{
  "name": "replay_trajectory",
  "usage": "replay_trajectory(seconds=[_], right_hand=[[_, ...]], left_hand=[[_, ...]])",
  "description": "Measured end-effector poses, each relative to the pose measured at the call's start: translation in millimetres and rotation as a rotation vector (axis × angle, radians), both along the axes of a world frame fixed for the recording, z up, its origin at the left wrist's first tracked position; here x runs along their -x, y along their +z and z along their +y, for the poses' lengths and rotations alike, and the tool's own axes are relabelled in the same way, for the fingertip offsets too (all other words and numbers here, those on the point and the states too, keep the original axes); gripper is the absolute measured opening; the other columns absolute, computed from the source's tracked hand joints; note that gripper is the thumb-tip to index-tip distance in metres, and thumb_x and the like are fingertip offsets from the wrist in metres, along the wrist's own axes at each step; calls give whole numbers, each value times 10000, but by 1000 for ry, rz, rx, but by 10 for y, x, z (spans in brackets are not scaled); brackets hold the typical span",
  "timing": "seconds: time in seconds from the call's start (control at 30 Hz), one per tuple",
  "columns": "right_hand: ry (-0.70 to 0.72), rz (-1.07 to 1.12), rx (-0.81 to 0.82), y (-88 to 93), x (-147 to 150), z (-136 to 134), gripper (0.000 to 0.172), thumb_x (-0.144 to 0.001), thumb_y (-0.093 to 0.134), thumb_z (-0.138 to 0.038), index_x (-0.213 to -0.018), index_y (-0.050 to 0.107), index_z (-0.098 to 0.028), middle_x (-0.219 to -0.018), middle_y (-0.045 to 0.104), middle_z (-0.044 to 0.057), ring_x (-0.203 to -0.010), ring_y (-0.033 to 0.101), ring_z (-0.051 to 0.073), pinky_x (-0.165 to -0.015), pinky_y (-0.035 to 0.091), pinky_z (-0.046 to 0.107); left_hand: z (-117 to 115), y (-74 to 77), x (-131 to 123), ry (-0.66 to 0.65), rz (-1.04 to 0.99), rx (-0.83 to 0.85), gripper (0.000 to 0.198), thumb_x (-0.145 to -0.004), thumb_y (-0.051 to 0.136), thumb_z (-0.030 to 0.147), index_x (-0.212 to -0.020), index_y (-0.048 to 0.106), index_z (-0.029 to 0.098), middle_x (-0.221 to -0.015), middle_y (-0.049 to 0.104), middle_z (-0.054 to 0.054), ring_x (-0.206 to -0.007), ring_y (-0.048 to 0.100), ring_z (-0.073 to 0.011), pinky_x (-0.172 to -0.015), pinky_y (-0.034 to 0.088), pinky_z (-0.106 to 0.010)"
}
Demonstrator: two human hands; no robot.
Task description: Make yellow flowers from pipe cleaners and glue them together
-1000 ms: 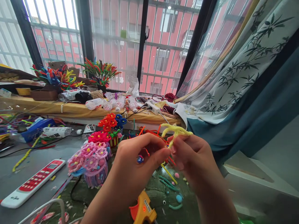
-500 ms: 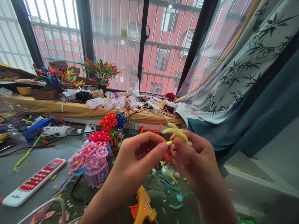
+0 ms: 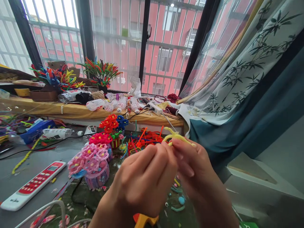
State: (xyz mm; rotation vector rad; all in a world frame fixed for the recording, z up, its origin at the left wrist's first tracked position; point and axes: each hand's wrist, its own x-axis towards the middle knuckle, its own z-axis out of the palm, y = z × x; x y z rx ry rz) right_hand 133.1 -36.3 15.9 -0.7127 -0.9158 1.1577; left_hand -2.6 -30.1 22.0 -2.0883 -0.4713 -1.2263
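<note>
My left hand point(image 3: 144, 180) and my right hand point(image 3: 193, 171) meet in front of me, fingers curled and pinched together on a yellow pipe-cleaner piece point(image 3: 177, 136). Its fuzzy arms stick up above my fingertips; the lower part is hidden between my fingers. The back of my left hand faces the camera. Just left of my hands stands a pink pipe-cleaner flower pot point(image 3: 93, 164), with a red one point(image 3: 101, 138) and an orange and blue one point(image 3: 114, 122) behind it. An orange glue gun point(image 3: 144, 219) peeks out under my left wrist.
A red and white remote point(image 3: 30, 186) lies on the grey table point(image 3: 35, 164) at left. Loose pipe cleaners point(image 3: 142, 139) and small pompoms point(image 3: 181, 200) litter the green mat. The window ledge point(image 3: 71, 110) holds bottles, a power strip point(image 3: 155, 109) and pipe-cleaner bouquets. Curtains point(image 3: 249, 79) hang at right.
My left hand has turned over and closed in over the yellow piece, now covering the glue gun and my right fingers. The yellow piece sits slightly higher.
</note>
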Motion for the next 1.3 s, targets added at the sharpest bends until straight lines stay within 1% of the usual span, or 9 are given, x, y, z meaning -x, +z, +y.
replay_trajectory(seconds=[0.1, 0.3, 0.43, 0.57, 0.8, 0.87, 1.0, 1.13, 1.3], right_hand=[[-27, -28, -42, 21, -19, -2, 355, -751, 812, -352, -558, 560, -194, -376, 354, -105, -344, 265, 37, -355, 169, 196], [-6, -146, -238, 24, -127, 6, 103, -780, 834, -270, -740, 744, -239, -648, 618, -36, -512, 489, 71, -450, 392, 182], [-47, -274, -420, 15, -169, 29, 77, -822, 788, -199, -804, 769, -271, -796, 680, -16, -742, 598, 125, -657, 491, 227], [-163, -306, -399, 29, -121, -23, 56, -814, 785, -235, -769, 760, -256, -729, 666, -10, -677, 580, 147, -611, 468, 259], [-144, -202, -154, 16, -153, -105, 185, -728, 855, -340, -682, 732, -209, -543, 531, -27, -471, 432, 107, -415, 361, 237], [-42, -165, -130, 12, -178, -99, 182, -729, 857, -341, -683, 748, -204, -548, 547, -19, -469, 429, 97, -403, 346, 226], [-100, -73, -147, 46, -126, -104, 141, -720, 866, -287, -710, 745, -215, -591, 564, -27, -501, 441, 85, -437, 355, 211], [-110, -89, -205, 90, -61, -106, 114, -753, 838, -274, -726, 742, -218, -621, 610, -20, -525, 499, 93, -475, 429, 213], [-84, -225, -214, 79, -108, -58, 114, -709, 860, -194, -756, 766, -237, -615, 628, -36, -545, 540, 97, -503, 487, 201]], left_hand=[[20, 6, -22, -159, -309, 316, 141, -934, 560, 69, -893, 670, 148, -754, 723, -23, -649, 632, -128, -638, 534, -240], [33, 70, -62, -814, -741, 1534, 241, -897, 640, 314, -702, 663, 175, -578, 574, 18, -474, 454, -68, -430, 364, -170], [41, 87, -58, -1051, -783, 1892, 238, -784, 746, 353, -677, 671, 154, -568, 503, 18, -467, 354, -48, -424, 287, -161], [16, 83, -88, -889, -757, 1712, 184, -814, 715, 297, -700, 682, 156, -606, 571, 2, -503, 442, -67, -440, 350, -165], [-149, 89, -43, -169, -173, 268, 225, -962, 511, 101, -814, 675, 139, -678, 692, -34, -577, 582, -141, -559, 483, -268], [-173, 85, 1, 8, 18, 149, 275, -1006, 415, 91, -962, 685, 77, -793, 742, -84, -677, 634, -176, -643, 516, -296], [-98, 51, 6, -102, -92, 103, 183, -980, 488, 91, -937, 666, 97, -780, 734, -69, -666, 644, -162, -626, 518, -285], [-11, 44, -51, -227, -453, 546, 140, -862, 671, 53, -825, 639, 184, -728, 692, 36, -610, 621, -81, -600, 515, -188], [-3, 69, -50, -372, -533, 789, 139, -845, 666, 51, -787, 661, 177, -686, 687, 58, -570, 612, -59, -570, 508, -149]])
